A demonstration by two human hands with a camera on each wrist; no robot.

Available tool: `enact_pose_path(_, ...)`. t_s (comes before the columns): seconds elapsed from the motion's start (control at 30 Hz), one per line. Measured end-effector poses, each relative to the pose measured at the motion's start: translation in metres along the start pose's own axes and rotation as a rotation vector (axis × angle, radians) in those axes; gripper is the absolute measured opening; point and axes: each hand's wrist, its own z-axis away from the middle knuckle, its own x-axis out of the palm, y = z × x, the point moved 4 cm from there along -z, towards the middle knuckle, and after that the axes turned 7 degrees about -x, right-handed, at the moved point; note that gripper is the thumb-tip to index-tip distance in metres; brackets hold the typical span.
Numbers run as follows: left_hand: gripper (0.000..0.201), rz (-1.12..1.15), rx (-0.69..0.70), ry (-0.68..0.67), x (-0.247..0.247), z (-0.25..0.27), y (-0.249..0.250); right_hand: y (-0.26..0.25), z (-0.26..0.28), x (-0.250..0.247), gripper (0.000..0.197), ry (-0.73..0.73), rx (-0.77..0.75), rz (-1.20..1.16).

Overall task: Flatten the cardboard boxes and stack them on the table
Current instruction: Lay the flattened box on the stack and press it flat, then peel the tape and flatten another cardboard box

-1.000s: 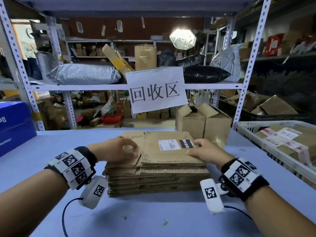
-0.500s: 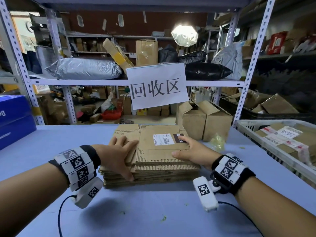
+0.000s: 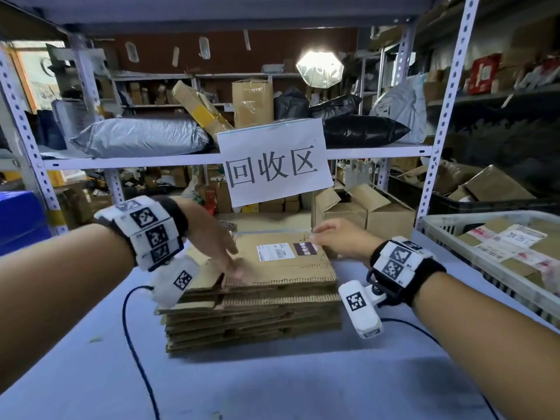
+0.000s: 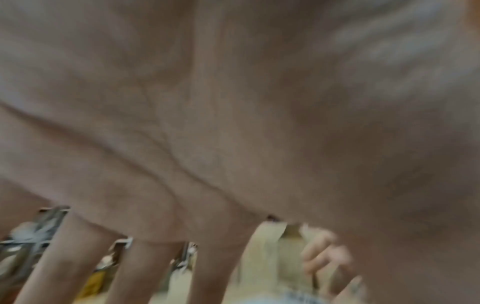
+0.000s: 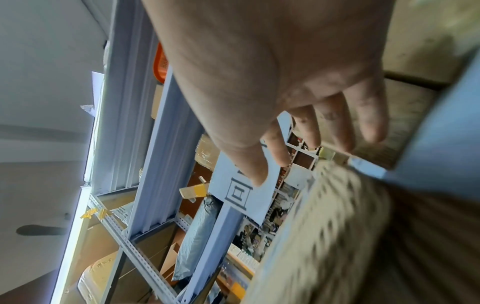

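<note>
A stack of flattened cardboard boxes lies on the blue-grey table. The top sheet carries a white shipping label and a black sticker. My left hand hovers over the sheet's left part, fingers straight and spread; its fingertips touch the cardboard near the front. In the left wrist view the palm fills the picture. My right hand is at the stack's far right corner with straight fingers, holding nothing. The right wrist view shows its fingers above the blurred cardboard edge.
Two upright open cardboard boxes stand behind the stack on the right. A white basket with labelled cardboard sits at the right edge. A blue box is at far left. A paper sign hangs from the shelf. A black cable trails over the table.
Both hands have come off the stack's sides. The left hand rose and moved onto the top sheet; the right hand slid back to the far right corner.
</note>
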Motion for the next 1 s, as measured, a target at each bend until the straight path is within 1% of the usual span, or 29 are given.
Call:
enact_pose_path(0.03,0.114,0.037,0.040,0.057,-0.020,0.002,0.006,-0.001,-0.009,-0.013,0.025,0.090,-0.006,0.007)
enact_pose_path(0.07,0.103,0.105,0.086,0.122,-0.040,0.001,0.015,-0.001,-0.018,-0.026,0.019,0.176,-0.019,0.043)
enact_pose_path(0.13,0.066,0.272,0.171,0.283,-0.080,-0.009,0.037,0.002,-0.035,-0.050,0.010,0.331,-0.048,0.184)
enact_pose_path(0.17,0.052,0.372,0.208,0.364,-0.099,-0.018,0.049,0.003,-0.042,-0.061,0.006,0.391,-0.063,0.275)
enact_pose_path(0.2,0.046,0.476,0.228,0.412,-0.115,-0.028,0.063,0.007,-0.050,-0.071,0.005,0.431,-0.066,0.364)
enact_pose_path(0.23,0.043,0.555,0.236,0.431,-0.127,-0.038,0.078,0.011,-0.058,-0.079,0.006,0.445,-0.051,0.446)
enact_pose_path(0.27,0.039,0.583,0.230,0.452,-0.137,-0.051,0.091,0.017,-0.067,-0.086,0.008,0.436,-0.012,0.520)
enact_pose_path(0.3,0.033,0.569,0.211,0.481,-0.145,-0.063,0.104,0.024,-0.075,-0.092,0.016,0.415,0.033,0.579)
enact_pose_path(0.33,0.032,0.540,0.179,0.508,-0.150,-0.074,0.116,0.030,-0.082,-0.096,0.023,0.383,0.068,0.623)
enact_pose_path(0.37,0.034,0.507,0.148,0.532,-0.153,-0.083,0.126,0.037,-0.089,-0.100,0.027,0.345,0.082,0.653)
enact_pose_path(0.43,0.038,0.510,0.120,0.543,-0.157,-0.100,0.140,0.047,-0.100,-0.102,0.030,0.256,0.081,0.677)
enact_pose_path(0.5,0.036,0.556,0.128,0.486,-0.158,-0.117,0.150,0.056,-0.107,-0.104,0.034,0.174,0.066,0.679)
enact_pose_path(0.57,0.036,0.627,0.168,0.445,-0.159,-0.131,0.160,0.061,-0.110,-0.106,0.032,0.138,0.059,0.695)
enact_pose_path(0.63,0.042,0.675,0.206,0.436,-0.159,-0.135,0.169,0.065,-0.110,-0.109,0.028,0.145,0.077,0.737)
enact_pose_path(0.7,0.043,0.687,0.219,0.440,-0.161,-0.140,0.175,0.065,-0.111,-0.114,0.024,0.157,0.106,0.777)
enact_pose_path(0.73,0.044,0.642,0.215,0.422,-0.162,-0.139,0.178,0.065,-0.112,-0.117,0.027,0.151,0.127,0.792)
enact_pose_path(0.8,0.047,0.631,0.246,0.378,-0.163,-0.132,0.182,0.065,-0.113,-0.123,0.030,0.149,0.192,0.801)
enact_pose_path(0.83,0.050,0.564,0.265,0.379,-0.165,-0.129,0.185,0.065,-0.113,-0.126,0.031,0.158,0.214,0.797)
enact_pose_path(0.87,0.051,0.551,0.278,0.378,-0.168,-0.128,0.187,0.065,-0.113,-0.130,0.030,0.172,0.232,0.795)
enact_pose_path(0.9,0.050,0.458,0.269,0.398,-0.166,-0.120,0.187,0.066,-0.112,-0.133,0.029,0.189,0.243,0.795)
enact_pose_path(0.97,0.037,0.327,0.252,0.454,-0.168,-0.122,0.189,0.067,-0.108,-0.138,0.025,0.222,0.253,0.771)
enact_pose_path(1.0,0.036,0.324,0.291,0.507,-0.171,-0.123,0.188,0.068,-0.106,-0.141,0.024,0.241,0.257,0.736)
